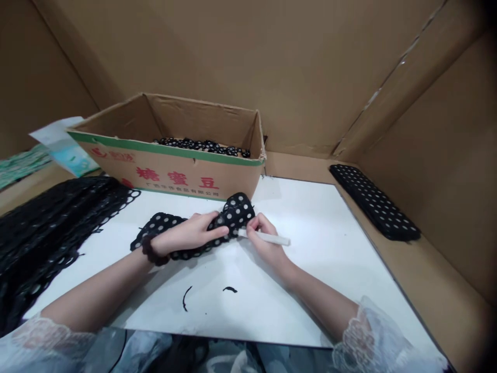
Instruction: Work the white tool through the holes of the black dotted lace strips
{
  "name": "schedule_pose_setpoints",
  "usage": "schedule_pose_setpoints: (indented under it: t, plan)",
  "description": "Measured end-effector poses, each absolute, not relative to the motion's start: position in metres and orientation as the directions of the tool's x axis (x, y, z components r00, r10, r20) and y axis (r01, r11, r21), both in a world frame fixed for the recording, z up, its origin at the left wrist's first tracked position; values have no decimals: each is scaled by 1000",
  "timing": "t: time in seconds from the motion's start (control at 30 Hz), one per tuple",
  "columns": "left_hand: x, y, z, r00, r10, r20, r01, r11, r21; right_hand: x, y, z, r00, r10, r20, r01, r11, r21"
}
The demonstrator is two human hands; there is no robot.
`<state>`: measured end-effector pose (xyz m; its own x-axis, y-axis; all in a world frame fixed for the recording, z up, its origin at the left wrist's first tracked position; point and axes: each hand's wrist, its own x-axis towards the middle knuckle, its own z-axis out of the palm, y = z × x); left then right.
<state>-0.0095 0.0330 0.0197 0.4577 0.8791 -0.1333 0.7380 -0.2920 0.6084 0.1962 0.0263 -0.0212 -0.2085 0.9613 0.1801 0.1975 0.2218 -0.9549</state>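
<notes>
A black fabric piece with white polka dots (236, 210) lies on the white board, its right end raised and its left part reaching under my wrist. My left hand (196, 230) grips it from above, thumb stretched along the dotted side and the other fingers partly hidden behind it. In a pinch, my right hand (266, 238) holds a slim white pen-like tool (277, 239). The tool's left end meets the lower right edge of the fabric; its tip is too small to make out.
Behind stands an open cardboard box (174, 176) with dotted pieces (205, 146) inside. Black cut-out sheets (54, 223) pile up at left, near a plastic packet (73, 150). A dotted stack (375, 202) lies right of the white board (310, 290). Two black scraps (230, 289) lie in front. Cardboard walls surround everything.
</notes>
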Motion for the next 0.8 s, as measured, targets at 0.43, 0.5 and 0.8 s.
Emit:
schedule_pose_setpoints:
  t: [0.43, 0.5, 0.8]
  plan:
    - [-70, 48, 31, 409, 882, -234, 874, -305, 379, 202, 24, -20, -259, 957, 130, 150, 173, -974]
    - [-74, 49, 33, 376, 900, -222, 905, -305, 296, 198, 16, -18, -386, 916, 109, 147, 178, -973]
    - [-84, 58, 14, 359, 931, -68, 929, -363, -77, 206, 20, -15, -266, 960, 83, 165, 130, -978]
